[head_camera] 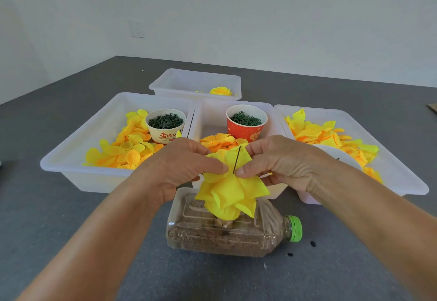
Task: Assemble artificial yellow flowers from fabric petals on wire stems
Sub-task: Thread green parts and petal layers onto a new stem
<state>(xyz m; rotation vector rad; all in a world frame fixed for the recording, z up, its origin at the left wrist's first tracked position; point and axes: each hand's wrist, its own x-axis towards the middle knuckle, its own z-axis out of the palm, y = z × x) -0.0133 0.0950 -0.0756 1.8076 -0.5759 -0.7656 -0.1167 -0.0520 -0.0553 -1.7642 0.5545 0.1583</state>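
Note:
A part-built yellow flower (230,194) of layered fabric petals stands on a thin dark wire stem (236,159), above a plastic bottle (227,234) that lies on its side, filled with sand. My left hand (182,165) pinches the top petal on the left of the wire. On the wire's right side my right hand (281,163) pinches the same petal. The wire's tip pokes up between my thumbs. Its lower end is hidden by the petals.
Three white trays sit side by side behind the bottle: the left tray (71,158) and the right tray (402,182) hold loose yellow petals. A white cup (165,125) and a red cup (246,123) hold small green parts. A far tray (179,80) holds a finished flower (220,91).

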